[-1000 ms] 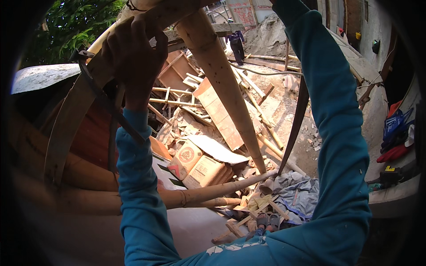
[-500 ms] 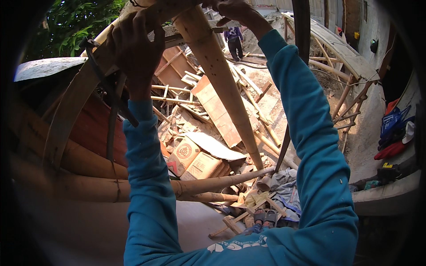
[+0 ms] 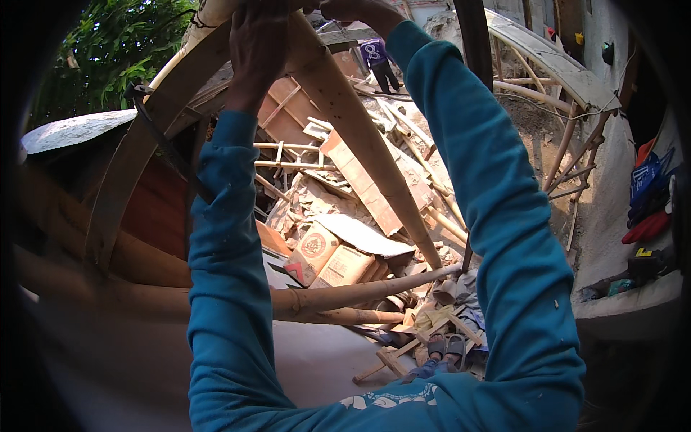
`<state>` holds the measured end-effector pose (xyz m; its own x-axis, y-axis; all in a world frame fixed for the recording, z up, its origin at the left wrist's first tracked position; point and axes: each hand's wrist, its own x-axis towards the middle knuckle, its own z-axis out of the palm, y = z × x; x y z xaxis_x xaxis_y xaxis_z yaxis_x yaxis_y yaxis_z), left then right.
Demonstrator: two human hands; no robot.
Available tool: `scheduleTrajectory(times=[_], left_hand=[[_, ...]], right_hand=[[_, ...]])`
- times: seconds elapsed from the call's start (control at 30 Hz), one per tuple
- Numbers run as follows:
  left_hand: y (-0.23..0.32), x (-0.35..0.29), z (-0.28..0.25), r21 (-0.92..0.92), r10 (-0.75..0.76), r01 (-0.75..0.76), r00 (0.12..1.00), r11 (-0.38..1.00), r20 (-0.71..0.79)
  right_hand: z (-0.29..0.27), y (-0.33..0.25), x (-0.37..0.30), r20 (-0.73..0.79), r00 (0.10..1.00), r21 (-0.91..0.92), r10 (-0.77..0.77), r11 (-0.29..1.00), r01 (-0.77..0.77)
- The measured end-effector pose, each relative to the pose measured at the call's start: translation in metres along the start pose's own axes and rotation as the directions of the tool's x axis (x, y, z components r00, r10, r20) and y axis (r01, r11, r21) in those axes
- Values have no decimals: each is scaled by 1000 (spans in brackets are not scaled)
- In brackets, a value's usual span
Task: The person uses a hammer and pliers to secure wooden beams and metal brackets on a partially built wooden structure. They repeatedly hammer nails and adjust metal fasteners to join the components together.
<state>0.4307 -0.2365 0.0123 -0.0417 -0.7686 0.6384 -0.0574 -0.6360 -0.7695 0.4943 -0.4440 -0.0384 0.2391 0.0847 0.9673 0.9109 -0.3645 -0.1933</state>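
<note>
Both my arms, in blue sleeves, reach up to the top edge of the view. My left hand is raised against the wooden frame, next to the top of a thick bamboo pole; its fingertips are cut off by the picture edge. My right hand is just right of the pole's top, fingers curled in; what they hold is hidden. The pole slants down and away from between my hands. A wooden plank slopes down at left, with a dark, long-handled tool like a hammer hooked over it.
Below, a horizontal bamboo pole crosses in front of me. Cardboard boxes, a white sheet and broken boards lie beyond. A person stands far off. At right are a plank structure and hanging clothes.
My left hand has moved right along the frame, closer to the bamboo pole's top. My right hand has shifted slightly left and up. The view has tilted a little.
</note>
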Motion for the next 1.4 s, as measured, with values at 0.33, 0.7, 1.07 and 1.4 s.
scheduleTrajectory(times=[0.33,0.7,1.07,1.4], left_hand=[[8,18,-32,-128,49,-29,986,991,158],[26,11,-24,-347,-184,210,977,914,107],[-19,13,-6,104,359,-368,928,924,100],[23,19,-27,140,79,-87,995,986,59]], right_hand=[[46,120,-33,-58,971,701,234,702,-127],[107,140,12,179,939,540,292,769,-342],[126,125,32,28,965,174,262,949,-262],[134,151,75,-10,973,10,232,973,-232]])
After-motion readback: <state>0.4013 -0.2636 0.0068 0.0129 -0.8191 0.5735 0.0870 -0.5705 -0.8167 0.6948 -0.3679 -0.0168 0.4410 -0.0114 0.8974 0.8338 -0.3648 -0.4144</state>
